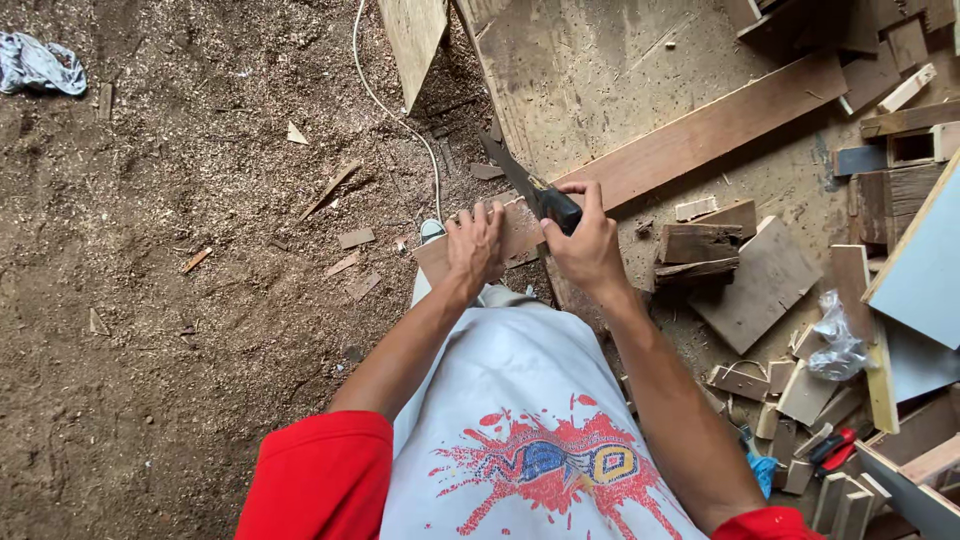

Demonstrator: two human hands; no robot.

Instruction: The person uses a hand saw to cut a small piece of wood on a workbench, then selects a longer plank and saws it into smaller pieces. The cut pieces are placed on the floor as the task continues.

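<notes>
I am looking straight down over my red sleeves and pale shirt at a floor [150, 330] thick with sawdust. My left hand [474, 245] lies flat with the fingers spread on a small reddish-brown wooden board [510, 232], pressing it down near its left end. My right hand [588, 240] is wrapped tight around the black handle of a handsaw [530, 188], just to the right of the left hand, the two hands close but not touching. The saw's dark blade runs up and away to the far left from my grip, tilted, and its lower part meets the board between my hands (how deep it sits in the wood I cannot tell).

Just beyond the saw lies a long plank [720, 125], slanting up toward the far right, over a wide scuffed sheet of plywood [590, 70]. A white cord [395, 110] snakes from the far edge down toward the board. To the right is a heap of wood offcuts [745, 275], with a crumpled clear plastic bag [838, 340] among them and a pale blue panel [925, 270] at the right edge. A red-handled tool [832, 448] lies near the lower right. At the far left corner sits a crumpled grey cloth [40, 65], and small wood chips are scattered across the sawdust.
</notes>
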